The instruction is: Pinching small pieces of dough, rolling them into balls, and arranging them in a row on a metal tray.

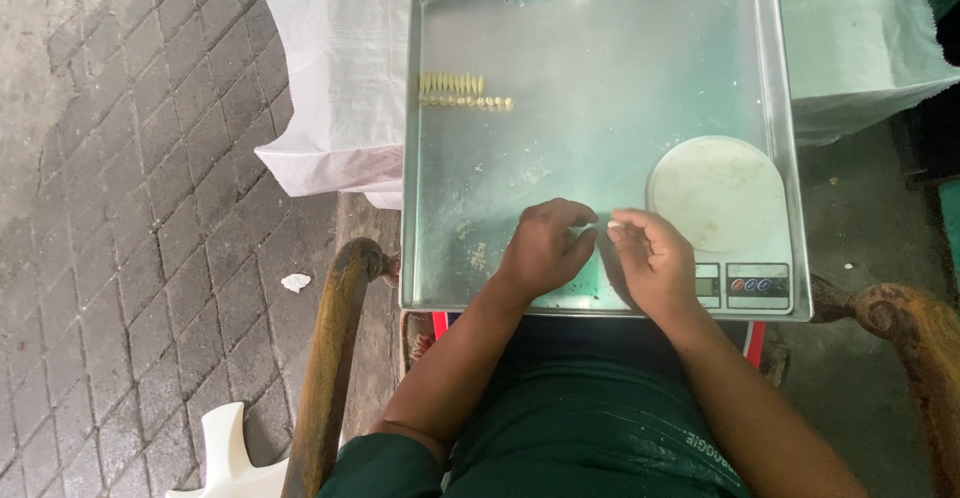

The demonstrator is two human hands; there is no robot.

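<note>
A tiny pale piece (613, 225), pinched at fingertips above the metal tray (600, 58).

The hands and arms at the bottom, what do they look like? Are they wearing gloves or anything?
No gloves. The left hand and the right hand are both bare, with no rings, watch or bracelet to be seen. The forearms are bare too. A dark green short sleeve shows on the left upper arm. The right arm leaves the picture before any sleeve appears.

Head view, straight down (close)

Soft daylight, glare on the metal tray (600, 18)
</note>
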